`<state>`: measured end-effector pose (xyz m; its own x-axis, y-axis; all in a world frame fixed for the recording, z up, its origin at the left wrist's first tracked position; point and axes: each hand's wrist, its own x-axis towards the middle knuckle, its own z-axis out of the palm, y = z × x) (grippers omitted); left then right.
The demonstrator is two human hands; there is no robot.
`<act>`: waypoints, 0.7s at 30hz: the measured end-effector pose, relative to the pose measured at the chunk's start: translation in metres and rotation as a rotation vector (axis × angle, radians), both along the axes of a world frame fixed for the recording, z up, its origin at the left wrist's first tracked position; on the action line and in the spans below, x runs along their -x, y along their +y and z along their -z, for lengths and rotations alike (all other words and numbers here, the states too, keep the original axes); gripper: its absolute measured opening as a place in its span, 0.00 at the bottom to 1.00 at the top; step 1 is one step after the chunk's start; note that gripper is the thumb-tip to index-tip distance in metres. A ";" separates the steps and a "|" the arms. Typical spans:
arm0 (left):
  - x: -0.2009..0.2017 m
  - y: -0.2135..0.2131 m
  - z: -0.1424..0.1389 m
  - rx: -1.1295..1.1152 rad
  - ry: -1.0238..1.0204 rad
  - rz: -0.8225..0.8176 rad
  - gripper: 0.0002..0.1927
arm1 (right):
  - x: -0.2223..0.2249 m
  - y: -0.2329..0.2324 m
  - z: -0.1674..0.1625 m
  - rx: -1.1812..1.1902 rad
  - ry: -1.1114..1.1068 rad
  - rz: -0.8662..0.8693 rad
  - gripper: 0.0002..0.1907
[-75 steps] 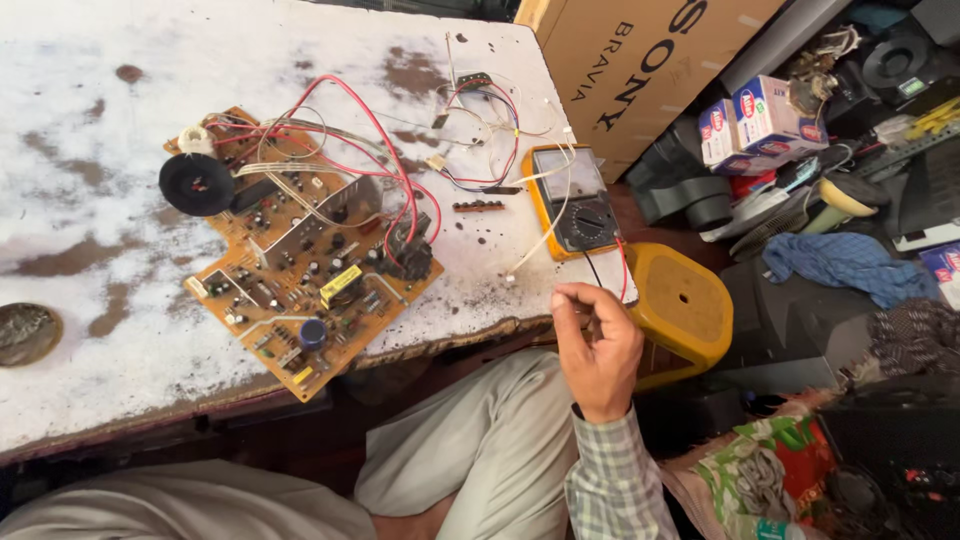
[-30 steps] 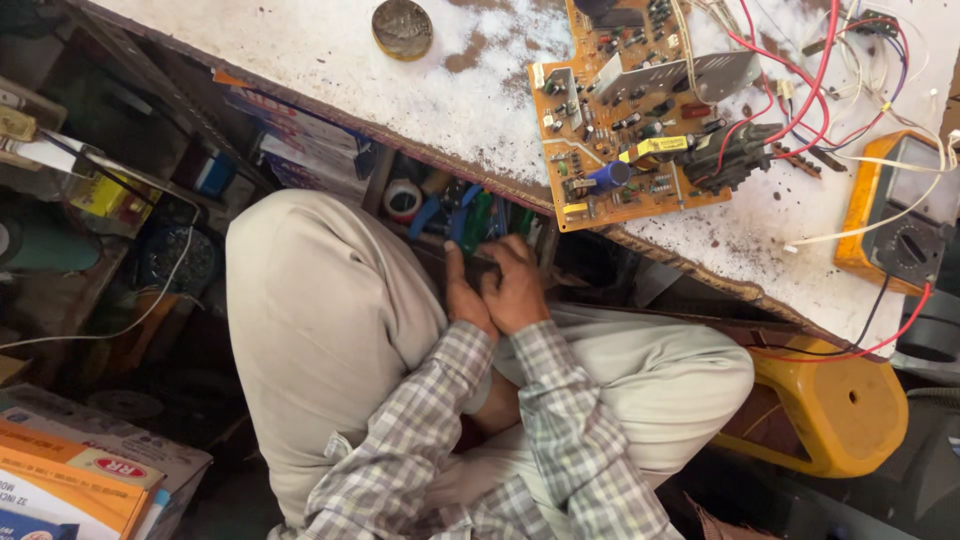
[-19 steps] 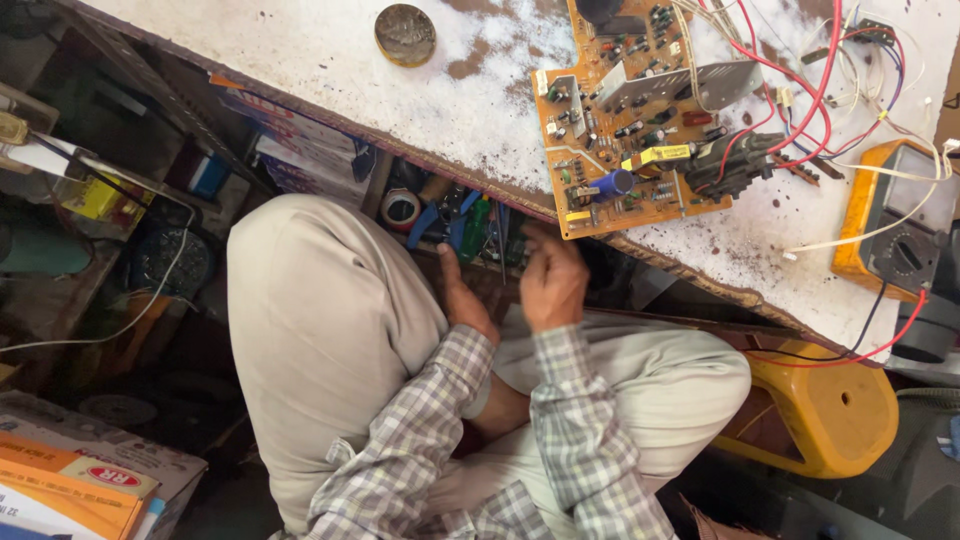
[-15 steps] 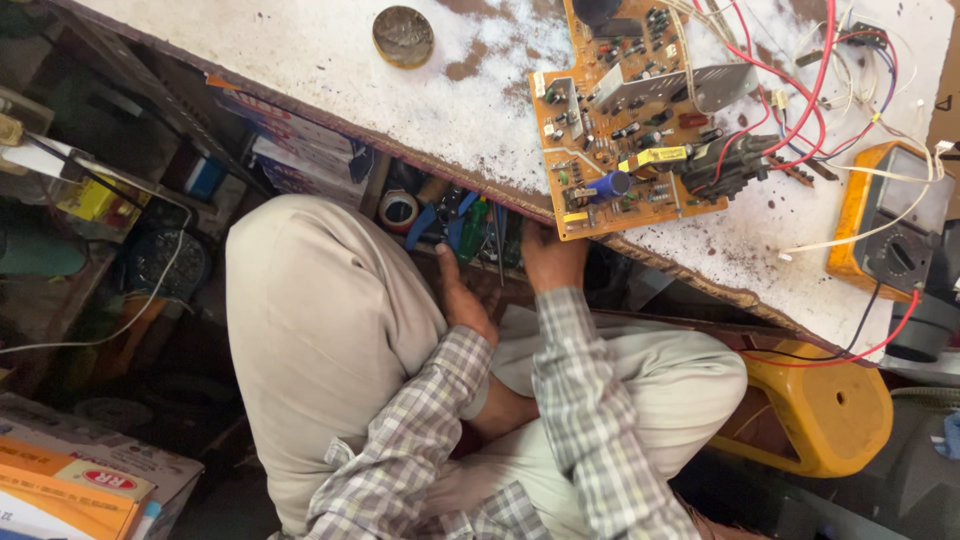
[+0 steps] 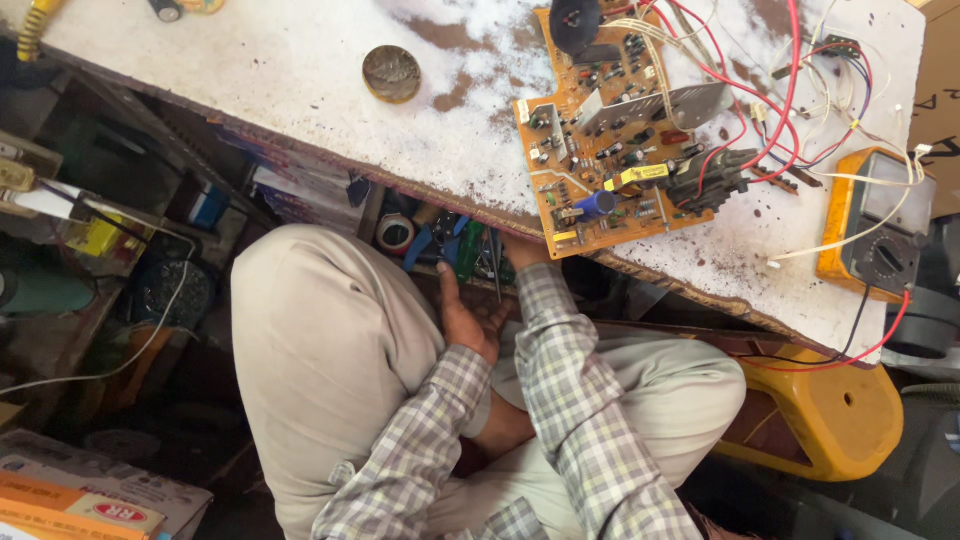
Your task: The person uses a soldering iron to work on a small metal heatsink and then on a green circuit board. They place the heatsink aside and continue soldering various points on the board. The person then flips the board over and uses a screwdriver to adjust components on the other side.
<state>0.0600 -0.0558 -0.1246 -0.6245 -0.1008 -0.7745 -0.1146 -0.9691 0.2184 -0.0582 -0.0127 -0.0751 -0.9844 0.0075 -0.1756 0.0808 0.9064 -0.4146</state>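
— Under the table edge, at the middle of the frame, what are the hands doing?

— Both reach into a shelf below the tabletop. The left hand (image 5: pixel 468 318) lies with its fingers loosely spread and open, fingertips close to a bunch of tools (image 5: pixel 462 245) with blue and green handles. It grips nothing that can be seen.

— And the right hand?

— The right hand (image 5: pixel 522 250) is mostly hidden beneath the table edge; only the wrist and the checked sleeve (image 5: pixel 560 370) show. Whether it is open or closed cannot be told.

— Where exactly do those tools sit?

— Just under the table's lip, slightly left of centre, beside a roll of tape (image 5: pixel 396 234) to their left.

— What lies straight above them?

— An orange circuit board (image 5: pixel 610 150) rests on the white, worn table (image 5: pixel 280 70), its lower corner hanging over the edge right above the right wrist. Red wires (image 5: pixel 790 90) and white ones loop from it toward the upper right.

— Anything further out?

— A yellow meter (image 5: pixel 880 230) sits at the right edge of the table, with a red lead drooping below it. A round tin lid (image 5: pixel 391 73) lies on the table, upper centre-left, well apart from the board. A yellow stool (image 5: pixel 830 420) stands at lower right, beside the person's knee in pale trousers (image 5: pixel 320 360). Cardboard boxes (image 5: pixel 80 500) fill the lower left corner.
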 end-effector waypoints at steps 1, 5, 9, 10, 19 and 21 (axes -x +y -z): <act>0.000 0.001 0.003 0.003 0.006 0.000 0.51 | 0.000 -0.001 0.002 -0.015 -0.002 -0.009 0.11; -0.003 0.001 0.012 -0.014 0.095 -0.001 0.46 | 0.000 -0.007 0.006 -0.077 -0.006 -0.026 0.11; -0.006 -0.005 0.017 -0.091 0.031 0.050 0.44 | -0.004 -0.007 -0.003 -0.129 -0.013 -0.046 0.11; -0.006 -0.007 0.016 -0.126 -0.014 0.058 0.45 | -0.007 0.002 -0.004 -0.131 -0.021 -0.047 0.11; 0.018 -0.029 -0.008 -0.041 0.155 0.069 0.39 | -0.049 0.037 0.001 -0.063 -0.069 0.010 0.13; 0.029 -0.034 -0.011 -0.027 0.150 0.092 0.38 | -0.079 0.056 0.011 0.162 0.005 0.132 0.13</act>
